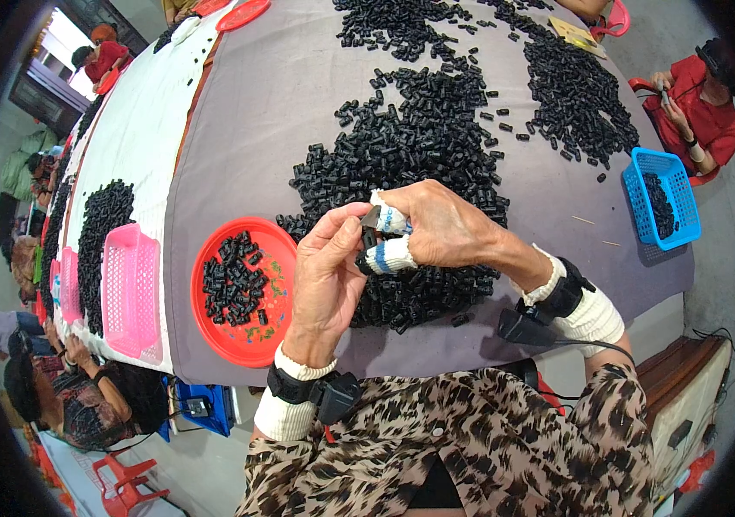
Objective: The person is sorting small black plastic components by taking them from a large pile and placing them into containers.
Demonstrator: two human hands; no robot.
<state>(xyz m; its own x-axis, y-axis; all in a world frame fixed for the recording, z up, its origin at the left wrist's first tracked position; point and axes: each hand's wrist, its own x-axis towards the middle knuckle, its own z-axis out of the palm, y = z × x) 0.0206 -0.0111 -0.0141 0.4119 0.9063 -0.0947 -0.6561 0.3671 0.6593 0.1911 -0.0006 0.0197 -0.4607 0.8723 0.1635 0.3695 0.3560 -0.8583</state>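
My left hand [327, 267] is closed, thumb and fingers pinched around a small black plastic piece [370, 239] that is mostly hidden. My right hand [447, 226] is closed against it, with white cloth covers on its thumb and a finger. From its grip sticks a small grey metal blade [373, 215], which meets the left fingertips. Both hands are over the near part of a big pile of short black cylindrical pieces [419, 138]. Left of my left hand, a red round plate [203, 324] with a floral pattern holds more such pieces.
A grey cloth covers the table [238, 155]. A blue basket [686, 200] with black pieces stands at the right edge, a pink basket [132, 332] on the white table at left. Another pile [578, 95] lies far right. Co-workers sit on both sides.
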